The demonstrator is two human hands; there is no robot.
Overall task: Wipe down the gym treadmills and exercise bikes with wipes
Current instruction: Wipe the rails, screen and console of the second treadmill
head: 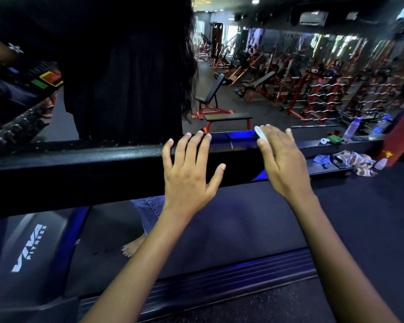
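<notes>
The treadmill's side rail is being wiped. A white wipe (small, crumpled) is pressed onto the rail at one o'clock under the right hand, fingers curled over it. The left hand rests flat, fingers spread wide. A sideways stroke along the dusty rail seems needed next.
</notes>
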